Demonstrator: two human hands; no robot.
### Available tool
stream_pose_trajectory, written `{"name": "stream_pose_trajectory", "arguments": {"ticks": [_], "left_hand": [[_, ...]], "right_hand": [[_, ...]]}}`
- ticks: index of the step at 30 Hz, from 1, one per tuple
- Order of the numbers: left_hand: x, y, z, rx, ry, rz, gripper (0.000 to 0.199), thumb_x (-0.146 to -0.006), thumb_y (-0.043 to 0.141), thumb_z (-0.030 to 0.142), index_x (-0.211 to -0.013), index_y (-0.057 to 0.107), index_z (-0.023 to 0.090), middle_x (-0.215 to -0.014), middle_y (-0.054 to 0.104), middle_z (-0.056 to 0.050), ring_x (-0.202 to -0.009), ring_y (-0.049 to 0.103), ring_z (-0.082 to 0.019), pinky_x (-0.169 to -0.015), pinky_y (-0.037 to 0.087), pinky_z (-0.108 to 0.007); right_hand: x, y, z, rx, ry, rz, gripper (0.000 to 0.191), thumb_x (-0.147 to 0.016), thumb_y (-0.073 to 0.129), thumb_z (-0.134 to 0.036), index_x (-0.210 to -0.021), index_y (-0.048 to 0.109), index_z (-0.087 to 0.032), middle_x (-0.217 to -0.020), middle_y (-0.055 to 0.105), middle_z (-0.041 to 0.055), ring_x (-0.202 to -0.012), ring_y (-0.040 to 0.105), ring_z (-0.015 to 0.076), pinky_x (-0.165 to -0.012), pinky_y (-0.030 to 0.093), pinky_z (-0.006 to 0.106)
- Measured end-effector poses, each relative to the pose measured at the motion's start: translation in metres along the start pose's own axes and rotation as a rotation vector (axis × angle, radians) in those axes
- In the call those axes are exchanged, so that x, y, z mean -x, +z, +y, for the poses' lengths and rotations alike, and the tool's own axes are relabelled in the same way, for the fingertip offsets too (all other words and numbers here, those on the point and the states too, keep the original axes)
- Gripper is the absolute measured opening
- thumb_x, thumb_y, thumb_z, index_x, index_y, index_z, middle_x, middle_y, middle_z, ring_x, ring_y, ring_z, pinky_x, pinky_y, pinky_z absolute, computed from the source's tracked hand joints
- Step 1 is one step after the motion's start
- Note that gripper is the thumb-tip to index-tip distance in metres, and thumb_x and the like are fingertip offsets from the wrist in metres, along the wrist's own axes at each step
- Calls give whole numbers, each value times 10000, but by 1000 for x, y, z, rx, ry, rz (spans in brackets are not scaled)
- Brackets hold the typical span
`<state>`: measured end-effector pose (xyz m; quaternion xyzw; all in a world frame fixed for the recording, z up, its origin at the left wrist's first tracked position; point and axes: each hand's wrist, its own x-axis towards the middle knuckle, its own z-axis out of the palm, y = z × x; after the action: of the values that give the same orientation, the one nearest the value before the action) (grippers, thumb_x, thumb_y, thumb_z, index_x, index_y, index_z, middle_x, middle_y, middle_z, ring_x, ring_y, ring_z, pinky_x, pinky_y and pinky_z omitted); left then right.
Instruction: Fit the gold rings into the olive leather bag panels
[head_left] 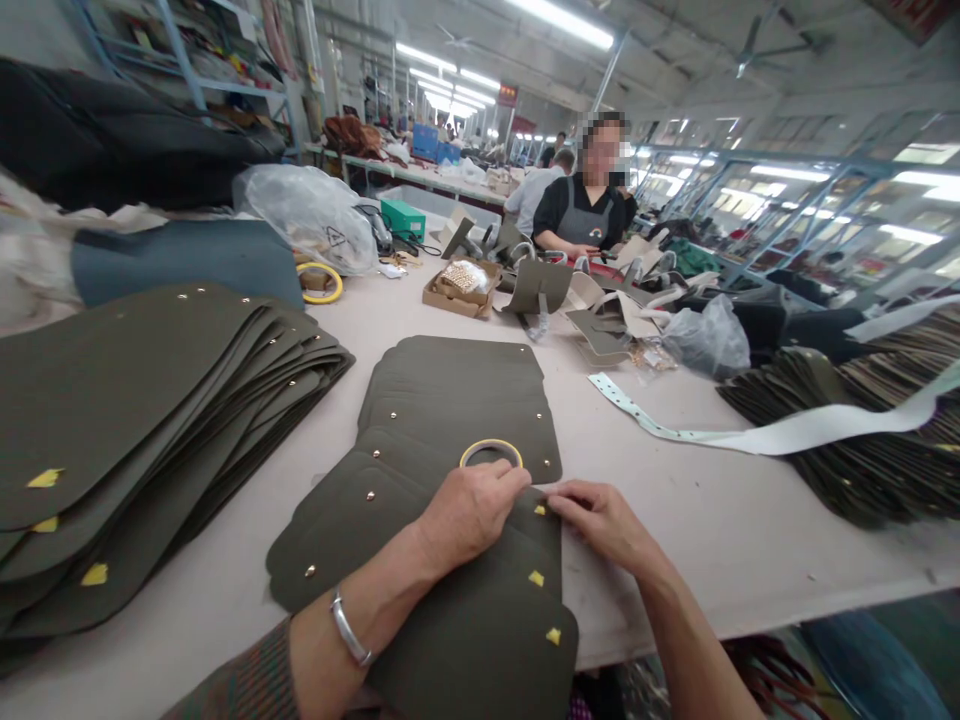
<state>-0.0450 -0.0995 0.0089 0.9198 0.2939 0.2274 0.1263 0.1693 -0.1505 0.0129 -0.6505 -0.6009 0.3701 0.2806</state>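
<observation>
We see the roll of yellow tape (491,442) standing just at the far side of the left hand (476,505), above the fanned stack of dark olive panels (420,465). This stack has its long axis going away from us along the desk (660,590). One panel corner, with a yellow tape tab (540,510), lies between our two hands, nearer to the right hand (596,515). Our left hand is curled and grasps the roll. Of the right hand, thumb and forefinger are close together at the corner's edge; we cannot tell if they pinch the panel or only touch it.
</observation>
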Motion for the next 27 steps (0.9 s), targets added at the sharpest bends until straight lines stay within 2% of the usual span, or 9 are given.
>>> {"name": "stream_pose_trajectory", "arguments": {"ticks": [3,6,8,12,16,22,24,27], "left_hand": [[1,1,-2,127,52,61,268,-970,390,216,-1213,502,205,-995,669,-31,-898,641,-154,-783,540,-275],[1,3,-2,201,73,93,433,-962,428,203,-1385,335,201,-1169,651,-55,-1048,625,-145,-899,521,-283],[0,5,-2,202,38,89,457,-957,442,204,-1394,307,189,-1172,654,-65,-1054,631,-149,-896,525,-284],[-1,6,-1,179,-13,55,403,-953,455,218,-1340,349,184,-1076,686,-60,-980,665,-162,-845,541,-283],[-2,5,1,187,9,21,314,-954,453,209,-1261,394,194,-1039,683,-39,-948,667,-159,-799,532,-261],[-3,5,5,148,-14,-35,85,-960,426,206,-1023,483,205,-909,648,6,-842,643,-144,-706,494,-237],[-5,6,5,94,-44,-50,81,-958,429,212,-931,506,205,-840,626,14,-784,628,-140,-659,475,-228],[-7,8,5,12,-51,-45,128,-953,429,210,-875,530,204,-774,592,15,-686,589,-133,-583,440,-224]], "right_hand": [[2,4,3,-175,-13,180,299,-834,576,-404,-957,708,-165,-649,668,15,-549,580,142,-515,468,252],[5,14,-3,-173,-165,183,253,-847,587,-353,-994,701,-181,-912,715,67,-792,653,187,-702,534,300],[6,20,-9,-87,-289,172,217,-867,568,-297,-1015,688,-194,-990,703,74,-869,651,193,-763,531,311],[6,28,-17,73,-502,253,180,-881,529,-190,-1011,652,-206,-969,689,68,-887,642,180,-799,518,308],[4,32,-15,171,-607,294,172,-879,493,-127,-929,636,-207,-878,683,52,-832,641,162,-756,509,279],[6,36,-11,295,-568,417,149,-835,504,-121,-798,624,-201,-709,661,13,-638,615,131,-608,467,234],[7,38,-10,288,-532,439,145,-824,512,-136,-785,637,-198,-694,662,11,-622,611,131,-599,462,234],[7,42,-11,143,-368,422,126,-811,540,-197,-753,652,-194,-659,660,10,-583,600,133,-574,466,237]]}}
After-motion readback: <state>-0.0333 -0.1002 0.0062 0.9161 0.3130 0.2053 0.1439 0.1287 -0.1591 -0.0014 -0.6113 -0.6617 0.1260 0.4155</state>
